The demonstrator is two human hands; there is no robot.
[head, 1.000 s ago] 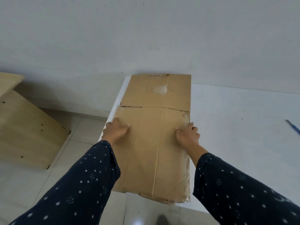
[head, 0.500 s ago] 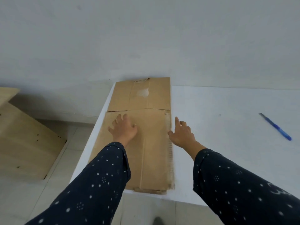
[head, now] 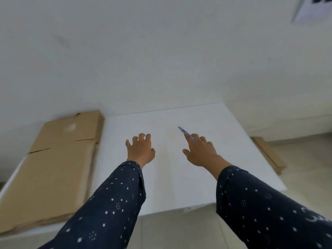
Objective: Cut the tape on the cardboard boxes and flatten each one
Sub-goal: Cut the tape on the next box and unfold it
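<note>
A flattened brown cardboard box [head: 53,168] lies along the left side of the white table [head: 170,186], its near end overhanging the edge. My left hand [head: 141,150] hovers over the bare tabletop to the right of the cardboard, fingers spread and holding nothing. My right hand [head: 201,151] reaches forward with fingers extended. Its fingertips are at the near end of a blue cutter [head: 183,131] lying on the table. The rest of the cutter is hidden behind that hand. The frame is blurred by motion.
More flat cardboard [head: 269,155] lies on the tiled floor beside the table's right edge. A white wall stands behind the table. The table's near edge runs just under my forearms.
Both hands have left the flattened box and moved right across the table. The view has swung right, so the box now sits at the left and my right hand has reached the cutter.
</note>
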